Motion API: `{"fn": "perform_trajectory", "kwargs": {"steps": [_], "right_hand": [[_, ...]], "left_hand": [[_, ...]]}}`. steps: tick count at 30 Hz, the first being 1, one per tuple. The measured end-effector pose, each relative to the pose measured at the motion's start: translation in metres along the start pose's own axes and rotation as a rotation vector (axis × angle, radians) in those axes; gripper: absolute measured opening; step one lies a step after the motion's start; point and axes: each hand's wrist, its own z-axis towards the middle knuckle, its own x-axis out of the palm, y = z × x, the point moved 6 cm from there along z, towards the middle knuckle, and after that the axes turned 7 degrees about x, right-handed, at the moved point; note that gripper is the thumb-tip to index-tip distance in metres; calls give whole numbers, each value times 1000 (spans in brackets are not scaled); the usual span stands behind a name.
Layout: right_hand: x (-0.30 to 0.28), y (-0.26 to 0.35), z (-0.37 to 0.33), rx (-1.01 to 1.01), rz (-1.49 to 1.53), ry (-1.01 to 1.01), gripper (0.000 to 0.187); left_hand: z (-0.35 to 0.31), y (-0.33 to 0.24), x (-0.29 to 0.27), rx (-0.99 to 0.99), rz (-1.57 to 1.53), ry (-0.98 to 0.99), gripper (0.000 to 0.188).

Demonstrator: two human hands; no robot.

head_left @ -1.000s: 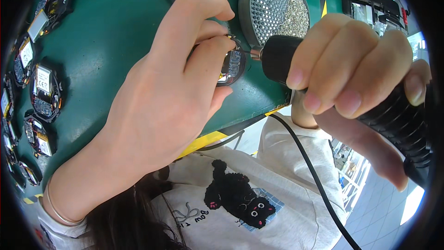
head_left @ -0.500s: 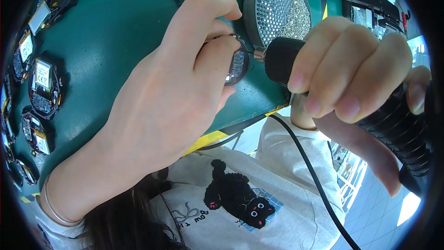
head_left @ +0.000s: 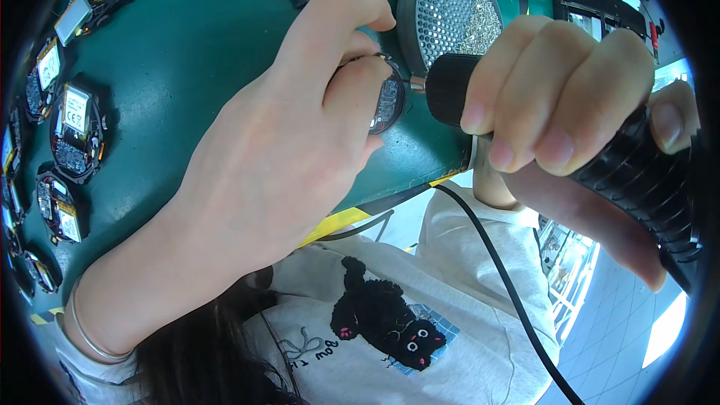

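Shifting slightly fwd: R hand [head_left: 559, 97] w/ driver [head_left: 452, 90]

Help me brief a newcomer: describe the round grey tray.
On the green tabletop, look right, above the black cylindrical tool. There sits the round grey tray, silvery pieces heaped at its right. Unlike the black-cased circuit assemblies, its face is closely dotted.
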Motion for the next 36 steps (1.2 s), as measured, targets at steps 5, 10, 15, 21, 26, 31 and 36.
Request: {"fn": "perform_trajectory", "kwargs": {"steps": [5, 10, 15, 21, 26, 31, 36], "right_hand": [[13, -7, 6, -158, -118, 92, 82], [15, -23, -4, -309, 78, -271, 82], [13, -37, 0, -334, 274, -397, 71], [4, -23, -5, -313, 303, -477, 66], [11, -27, -1, -428, 345, -483, 63], [18, -20, -3, -449, 340, -474, 61], [48, -17, -38, -459, 342, -688, 54]], "left_hand": [[-14, 7, -6, -27, -53, -2, 48], [-32, 26, -28, -2, -8, -88, 46], [-36, 33, -41, -54, 83, -63, 32], [-26, 29, -35, -40, 75, -93, 20], [-30, 29, -38, -49, 89, -73, 19], [-26, 19, -36, -32, 101, -19, 19], [-48, 9, -15, -18, 42, 67, 19]]}}
